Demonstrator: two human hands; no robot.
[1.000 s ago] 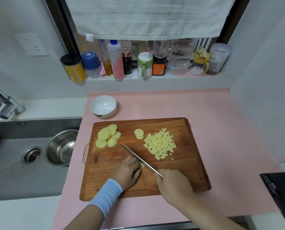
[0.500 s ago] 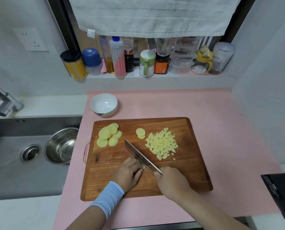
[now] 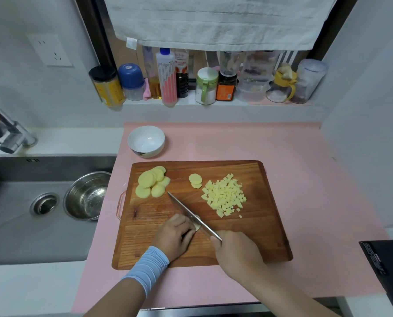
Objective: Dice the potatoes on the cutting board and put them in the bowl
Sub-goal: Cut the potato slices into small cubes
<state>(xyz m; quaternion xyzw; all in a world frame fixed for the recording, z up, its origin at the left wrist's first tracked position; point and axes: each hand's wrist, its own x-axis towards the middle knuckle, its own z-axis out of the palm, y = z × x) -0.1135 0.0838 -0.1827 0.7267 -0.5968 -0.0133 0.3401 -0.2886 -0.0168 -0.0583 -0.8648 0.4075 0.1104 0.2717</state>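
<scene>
the right grip (image 3: pixel 236 252) is clenched round the handle of the knife (image 3: pixel 191 214), whose blade slants across the cutting board (image 3: pixel 264 236); the left grip (image 3: pixel 174 236), fingers curled, pins a small potato piece (image 3: pixel 197 227) against the blade. further back on the board lie the diced potato (image 3: pixel 224 195), two loose slices (image 3: pixel 195 180) and a cluster of slices (image 3: pixel 150 184); the white bowl (image 3: pixel 146 153) stands on the pink desk (image 3: pixel 305 179) just behind the board

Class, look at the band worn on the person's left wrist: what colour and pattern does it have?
The wristband is light blue with fine ribbed stripes, seen in the head view, the only one.
</scene>
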